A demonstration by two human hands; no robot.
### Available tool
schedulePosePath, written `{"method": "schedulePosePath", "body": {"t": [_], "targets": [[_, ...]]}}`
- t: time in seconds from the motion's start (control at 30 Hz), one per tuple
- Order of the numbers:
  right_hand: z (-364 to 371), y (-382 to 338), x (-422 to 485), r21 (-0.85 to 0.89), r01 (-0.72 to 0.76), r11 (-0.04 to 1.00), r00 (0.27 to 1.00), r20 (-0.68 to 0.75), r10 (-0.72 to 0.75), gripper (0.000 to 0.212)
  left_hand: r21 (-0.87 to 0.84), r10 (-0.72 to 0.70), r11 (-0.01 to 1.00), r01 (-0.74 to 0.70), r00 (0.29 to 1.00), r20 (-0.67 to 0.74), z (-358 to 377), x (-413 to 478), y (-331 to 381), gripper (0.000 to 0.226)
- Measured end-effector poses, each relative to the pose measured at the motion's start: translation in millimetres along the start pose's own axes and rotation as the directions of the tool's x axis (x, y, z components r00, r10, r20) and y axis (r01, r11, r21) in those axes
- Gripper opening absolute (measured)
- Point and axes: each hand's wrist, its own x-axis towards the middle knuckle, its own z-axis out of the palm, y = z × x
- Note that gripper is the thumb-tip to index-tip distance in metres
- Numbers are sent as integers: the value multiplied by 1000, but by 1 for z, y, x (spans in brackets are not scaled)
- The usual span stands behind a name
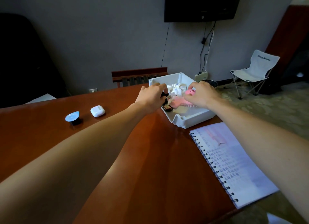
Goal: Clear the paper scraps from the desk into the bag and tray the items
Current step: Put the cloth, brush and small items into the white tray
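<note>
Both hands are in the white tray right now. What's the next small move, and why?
Probably let go of what the left hand has in the tray and bring it back left for the white earbud case. That case and the small blue-lidded cup beside it sit loose on the desk, while the right hand is busy at the pink brush.

This looks like an office or meeting room put to casual use. A broad, polished reddish-brown wooden surface (150, 157) fills the foreground, with a dark wooden chair back (138, 76) just beyond its far edge. A black flat screen (200, 5) hangs on the plain grey wall, its cables (204, 45) trailing down to a small white box (201, 76) near the floor. Patterned carpet (267, 107) covers the floor, where a white folding camp chair (254, 71) stands. An open spiral notebook (234, 162) of handwriting lies on the surface.
</note>
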Motion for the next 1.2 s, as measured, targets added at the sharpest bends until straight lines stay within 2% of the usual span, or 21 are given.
{"method": "schedulePosePath", "body": {"t": [0.2,0.33,0.47,0.67,0.93,1.2], "targets": [[6,7,-1,-20,67,998,994,84,-65,39,-152,20,988,-10,998,66,6,-1,9,16],[0,7,-2,-21,108,994,993,55,-106,33,-182,23,983,-3,994,108,10,1,9,19],[0,11,-4,-21,104,994,988,113,-101,24,-168,22,986,4,989,148,16,4,13,17],[9,21,2,9,120,993,987,102,-120,37,-103,33,995,-13,979,202,24,6,22,17],[13,29,7,-3,94,996,992,82,-93,46,-39,3,999,3,990,144,29,14,29,17],[14,30,2,29,70,997,994,85,-72,45,-83,-44,995,59,985,165,40,22,39,19]]}}
